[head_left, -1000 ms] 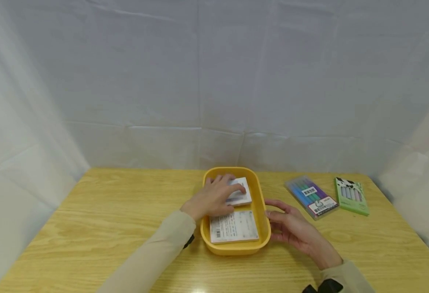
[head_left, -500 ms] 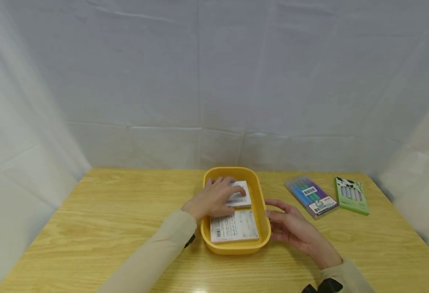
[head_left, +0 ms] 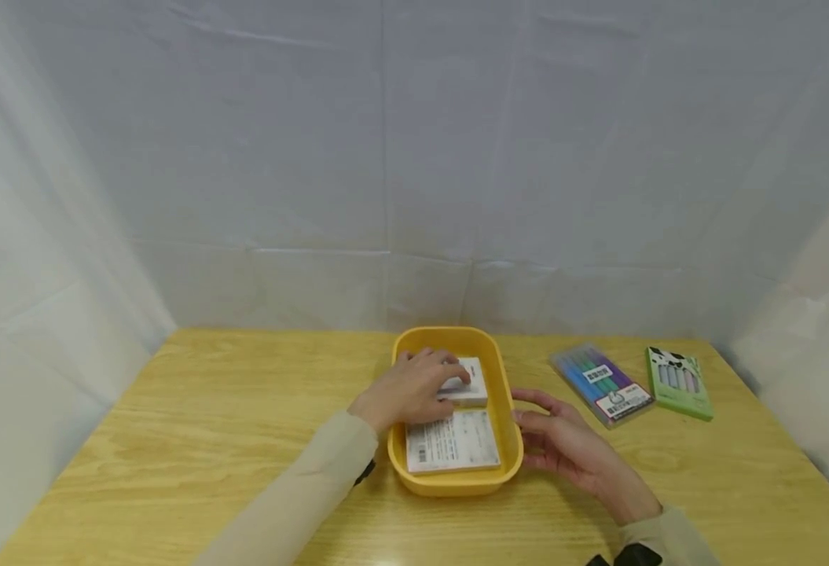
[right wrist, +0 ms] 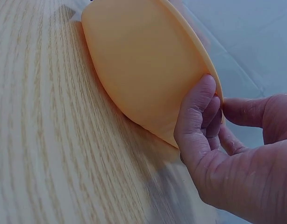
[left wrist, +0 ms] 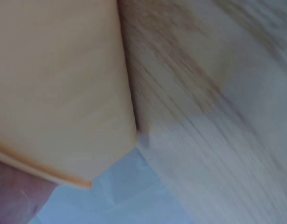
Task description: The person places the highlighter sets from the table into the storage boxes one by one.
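Note:
A yellow plastic basket [head_left: 456,489] stands on the table. My left hand [head_left: 414,389] reaches into it from the left and holds a small white box [head_left: 474,385] between the thumb at its near side and bent fingers over it, which hide much of it. Nearer to me, a flat white printed pack [head_left: 460,444] with a barcode lies in the basket, just in front of that box. My right hand [head_left: 563,440] is at the basket's right side, with loosely bent fingers touching the outer wall below the rim, as the right wrist view shows too.
Right of the basket lies a clear case of coloured pens [head_left: 601,381]. Beside it is a green box of pastel markers [head_left: 679,383] with a cow pattern. White sheeting [head_left: 414,157] hangs behind the wooden table [head_left: 209,424].
The small white box has slid towards me inside the basket, up to the printed pack. The left hand has shifted slightly; the right hand stays at the basket's side.

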{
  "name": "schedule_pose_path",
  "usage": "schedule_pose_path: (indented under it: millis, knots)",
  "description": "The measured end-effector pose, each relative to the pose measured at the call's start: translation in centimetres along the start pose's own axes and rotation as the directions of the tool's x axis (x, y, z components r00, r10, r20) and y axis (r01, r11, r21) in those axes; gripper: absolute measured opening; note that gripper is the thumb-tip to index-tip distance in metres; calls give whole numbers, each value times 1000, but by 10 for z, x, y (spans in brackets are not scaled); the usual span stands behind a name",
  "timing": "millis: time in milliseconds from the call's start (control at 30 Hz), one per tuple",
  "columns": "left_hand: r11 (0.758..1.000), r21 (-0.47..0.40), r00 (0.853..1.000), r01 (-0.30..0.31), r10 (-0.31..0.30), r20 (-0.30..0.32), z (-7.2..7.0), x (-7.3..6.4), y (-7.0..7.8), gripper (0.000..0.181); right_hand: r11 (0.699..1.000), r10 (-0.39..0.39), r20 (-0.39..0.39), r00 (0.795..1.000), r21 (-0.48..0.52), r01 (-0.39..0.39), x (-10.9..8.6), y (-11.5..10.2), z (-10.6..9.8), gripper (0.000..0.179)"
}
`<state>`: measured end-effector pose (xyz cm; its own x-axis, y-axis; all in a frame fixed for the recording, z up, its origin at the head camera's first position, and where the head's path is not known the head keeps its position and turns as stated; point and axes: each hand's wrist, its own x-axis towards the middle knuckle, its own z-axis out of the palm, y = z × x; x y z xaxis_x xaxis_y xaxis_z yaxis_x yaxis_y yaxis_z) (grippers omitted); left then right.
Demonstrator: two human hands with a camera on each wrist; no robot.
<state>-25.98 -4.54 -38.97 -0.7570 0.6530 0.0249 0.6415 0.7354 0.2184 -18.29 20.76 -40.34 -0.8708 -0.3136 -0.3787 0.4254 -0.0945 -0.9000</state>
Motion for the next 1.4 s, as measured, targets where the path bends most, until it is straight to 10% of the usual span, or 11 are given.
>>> schedule_pose_path:
  millis: [167,367,567,833,1200,1400]
  knots:
    - [999,-47,987,-13,5,-163,-2,-15,-1,31,1000,0,-33,999,-15,0,2,3,-1,64]
    - [989,-147,907,-31,-34,-420,-6,-38,-5,28,1000,-2,-33,999,-27,2,2,3,-1,65]
    - [938,-338,872,77,-228,-433,-8,-57,-8,33,998,-18,-30,999,-55,16,1,2,-1,65]
    - [690,-693,842,206,-486,-234,-5,-75,-6,42,996,-35,-18,999,-83,34,0,2,1,62]
    - [264,-936,813,232,-581,37,-8,-86,-1,46,996,-35,-15,999,-80,34,-1,-1,4,64]
    - [135,-960,802,245,-584,123,-6,-89,-4,48,996,-28,-31,999,-83,25,-1,-1,3,64]
